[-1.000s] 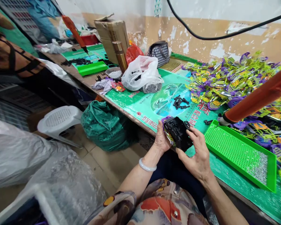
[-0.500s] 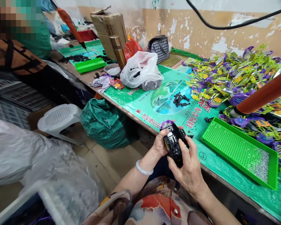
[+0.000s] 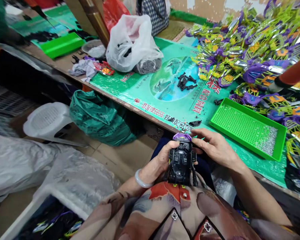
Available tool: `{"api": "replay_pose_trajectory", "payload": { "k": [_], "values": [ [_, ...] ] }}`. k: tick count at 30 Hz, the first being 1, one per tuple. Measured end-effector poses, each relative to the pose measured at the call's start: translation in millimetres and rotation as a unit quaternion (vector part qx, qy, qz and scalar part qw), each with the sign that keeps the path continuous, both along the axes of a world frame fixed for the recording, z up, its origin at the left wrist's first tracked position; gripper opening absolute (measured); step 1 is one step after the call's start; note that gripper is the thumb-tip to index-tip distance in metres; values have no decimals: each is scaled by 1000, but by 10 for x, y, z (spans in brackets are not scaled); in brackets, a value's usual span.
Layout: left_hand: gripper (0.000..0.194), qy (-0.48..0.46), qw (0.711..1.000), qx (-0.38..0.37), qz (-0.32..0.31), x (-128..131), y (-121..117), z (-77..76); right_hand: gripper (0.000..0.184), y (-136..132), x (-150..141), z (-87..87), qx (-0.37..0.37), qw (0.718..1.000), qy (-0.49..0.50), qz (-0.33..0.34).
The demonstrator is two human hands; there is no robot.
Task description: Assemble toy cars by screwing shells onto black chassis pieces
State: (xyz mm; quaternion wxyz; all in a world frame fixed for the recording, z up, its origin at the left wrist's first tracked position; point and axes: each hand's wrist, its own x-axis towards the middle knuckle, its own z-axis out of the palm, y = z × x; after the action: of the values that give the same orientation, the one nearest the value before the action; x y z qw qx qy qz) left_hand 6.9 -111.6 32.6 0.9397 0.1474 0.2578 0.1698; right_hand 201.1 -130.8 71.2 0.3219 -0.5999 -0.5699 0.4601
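A toy car [image 3: 181, 160] lies underside up in my left hand [image 3: 163, 155], showing black plastic and a purple end pointing away from me. The left thumb presses near the purple end, and fingertips wrap under to the far side. My right hand [image 3: 217, 146] is at the car's right front corner. Its fingers are stretched out and apart, the nearest touching or almost touching the purple edge. Black plastic pieces [image 3: 186, 81] lie on the table beyond. A small curved black part [image 3: 195, 123] rests near the table's edge.
A green tray [image 3: 245, 131] of small silver screws sits right. Behind it is a heap of purple and lime toy shells [image 3: 247, 60], with an orange power screwdriver [image 3: 295, 71] hanging over it. A white plastic bag [image 3: 132, 43], green sack [image 3: 97, 120] and white stool [image 3: 47, 120] are left.
The toy car has come lower and closer to my body, its underside now facing up squarely. My right hand has moved from the car's near part to its front corner. The view has tilted down.
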Motion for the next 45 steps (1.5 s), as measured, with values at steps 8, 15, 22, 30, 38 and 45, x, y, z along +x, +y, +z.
{"api": "replay_pose_trajectory", "payload": {
  "k": [8,15,22,30,38,45],
  "values": [
    [50,1,999,34,-38,-59,-82,126,41,83,4,-61,-148,973,151,91],
    [56,0,996,45,-75,-35,-110,68,33,146,-87,-105,-195,967,129,97],
    [62,4,995,62,-80,-16,-154,-274,33,80,-93,-266,-215,959,167,83],
    [68,-12,996,29,-80,-79,-289,-300,35,24,-96,-331,-198,957,190,89],
    [36,26,998,-29,-50,40,-301,-356,41,-24,8,-346,-201,968,110,100],
    [32,61,997,-27,-49,67,-281,-372,48,-40,28,-433,-244,957,135,77]
  ]
}}
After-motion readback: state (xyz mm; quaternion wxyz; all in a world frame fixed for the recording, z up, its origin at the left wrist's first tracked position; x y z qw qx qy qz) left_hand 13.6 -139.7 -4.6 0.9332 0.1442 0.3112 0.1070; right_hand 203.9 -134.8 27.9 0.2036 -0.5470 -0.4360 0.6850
